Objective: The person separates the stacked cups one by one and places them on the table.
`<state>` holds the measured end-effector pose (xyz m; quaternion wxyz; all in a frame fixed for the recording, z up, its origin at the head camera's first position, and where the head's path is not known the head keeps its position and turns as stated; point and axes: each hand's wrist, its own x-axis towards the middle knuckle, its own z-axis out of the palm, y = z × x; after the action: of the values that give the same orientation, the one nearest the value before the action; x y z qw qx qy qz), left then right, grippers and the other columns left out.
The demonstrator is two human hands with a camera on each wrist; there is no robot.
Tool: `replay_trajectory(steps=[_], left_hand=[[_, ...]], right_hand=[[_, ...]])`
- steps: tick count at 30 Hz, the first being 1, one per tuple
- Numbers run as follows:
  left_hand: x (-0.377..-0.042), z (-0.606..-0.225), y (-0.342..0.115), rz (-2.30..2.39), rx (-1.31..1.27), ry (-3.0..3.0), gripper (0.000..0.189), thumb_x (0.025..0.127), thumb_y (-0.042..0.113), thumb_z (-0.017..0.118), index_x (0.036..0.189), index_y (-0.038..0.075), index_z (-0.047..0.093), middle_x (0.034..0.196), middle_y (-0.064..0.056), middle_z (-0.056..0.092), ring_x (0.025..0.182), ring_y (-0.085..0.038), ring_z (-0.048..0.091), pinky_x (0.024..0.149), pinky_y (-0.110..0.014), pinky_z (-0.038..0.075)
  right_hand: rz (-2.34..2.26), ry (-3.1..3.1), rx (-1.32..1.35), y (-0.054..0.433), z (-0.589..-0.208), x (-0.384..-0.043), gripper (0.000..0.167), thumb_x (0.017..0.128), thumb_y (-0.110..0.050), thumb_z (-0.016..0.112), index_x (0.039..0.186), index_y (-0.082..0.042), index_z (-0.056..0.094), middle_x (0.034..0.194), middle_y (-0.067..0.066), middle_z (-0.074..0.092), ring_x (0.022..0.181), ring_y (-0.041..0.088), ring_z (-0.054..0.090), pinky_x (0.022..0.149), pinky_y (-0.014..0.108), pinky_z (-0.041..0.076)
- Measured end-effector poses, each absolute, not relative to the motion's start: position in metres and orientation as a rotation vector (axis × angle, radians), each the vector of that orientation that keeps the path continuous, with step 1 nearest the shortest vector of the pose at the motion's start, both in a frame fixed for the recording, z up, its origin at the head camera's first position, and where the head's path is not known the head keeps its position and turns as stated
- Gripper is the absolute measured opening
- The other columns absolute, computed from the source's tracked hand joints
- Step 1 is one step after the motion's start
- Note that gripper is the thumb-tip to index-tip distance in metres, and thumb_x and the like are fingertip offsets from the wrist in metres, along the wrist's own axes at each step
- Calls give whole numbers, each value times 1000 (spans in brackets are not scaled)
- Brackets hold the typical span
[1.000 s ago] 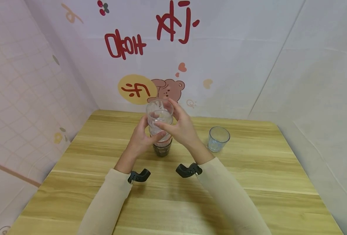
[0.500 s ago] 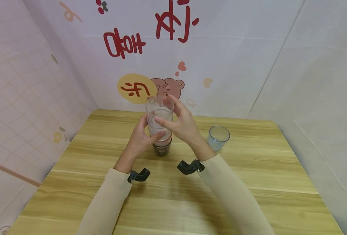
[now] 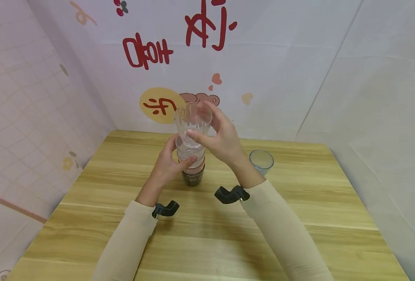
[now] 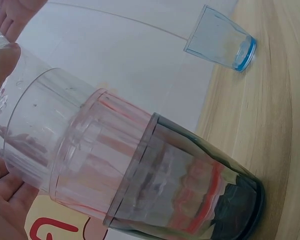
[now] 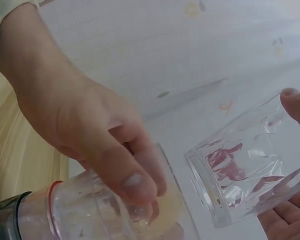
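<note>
A clear glass is held up in my right hand, thumb on the near side and fingers on the far side. Just beneath it stands a stack of nested glasses. At its top is a clear glass, gripped by my left hand with the thumb across the front. Below come a pink-tinted glass and, at the base on the table, a dark grey glass. In the right wrist view a gap shows between the raised glass and the stack. Whether more clear glasses nest there I cannot tell.
To the right, a blue-tinted glass stands upright on the wooden table, partly behind my right forearm. A white printed wall sheet rises behind the table's back edge.
My right hand has risen with the clear glass, drawing it up out of the stack. The left hand has stayed around the stack in the same spot.
</note>
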<state>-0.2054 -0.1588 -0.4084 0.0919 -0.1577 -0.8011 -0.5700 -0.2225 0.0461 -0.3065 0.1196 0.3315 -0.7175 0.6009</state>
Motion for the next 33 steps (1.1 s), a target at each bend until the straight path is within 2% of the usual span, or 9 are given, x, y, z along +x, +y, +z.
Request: replay_trajectory(steps=[10,23,25,30,33], left_hand=[[-206,-407,-158,-1643,-502,-2358,83,95,30,84,163,16,38,159,-10,53,152,-34,47,129,-67,31],[-207,-409,-158,-1613,-507,-2352,82,94,26,85,160,10,40,157,-13,55,152,-34,48,130,-65,30],[-207,-409,-158,-1612,-503,-2350,81,94,25,85,160,9,40,157,-13,55,151,-34,49,130,-65,31],[-208,-410,-158,-1609,-499,-2338,81,93,21,86,159,8,41,156,-13,56,150,-34,50,130,-64,31],[-208,-411,-158,-1604,-505,-2331,82,92,19,86,159,4,40,156,-14,55,150,-34,50,130,-64,31]], right_hand=[[1718,-2022,975,60,-301,-221,84,89,4,84,161,5,41,152,26,59,145,36,58,127,38,44],[1771,-1934,908,81,-305,-222,81,87,13,80,159,8,42,150,30,59,140,46,59,125,37,46],[1799,-1917,891,84,-306,-223,81,87,15,79,159,8,42,149,31,59,138,40,62,124,38,47],[1832,-1913,852,91,-309,-225,79,87,16,76,158,9,42,149,32,58,130,11,65,124,39,47],[1831,-1934,829,96,-310,-225,79,88,13,77,159,7,42,151,29,58,130,9,64,125,39,46]])
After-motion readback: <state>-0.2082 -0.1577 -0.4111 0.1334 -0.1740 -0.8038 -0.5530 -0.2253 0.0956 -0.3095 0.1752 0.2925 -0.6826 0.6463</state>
